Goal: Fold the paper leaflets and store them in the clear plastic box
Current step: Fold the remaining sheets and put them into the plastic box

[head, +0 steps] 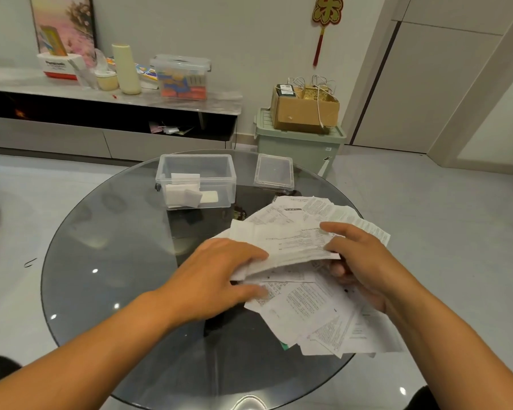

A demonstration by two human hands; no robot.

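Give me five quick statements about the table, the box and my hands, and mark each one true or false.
1. The clear plastic box is open and has folded paper inside. True.
2. The lid sits on the box. False: it lies on the glass table, to the box's right.
3. Both hands hold one leaflet. True: the left hand and right hand hold its ends.
4. The loose leaflet pile lies on the floor. False: it is on the table.
5. The table is square. False: it is round.

Cardboard box [304, 112] on green bin [299, 146]
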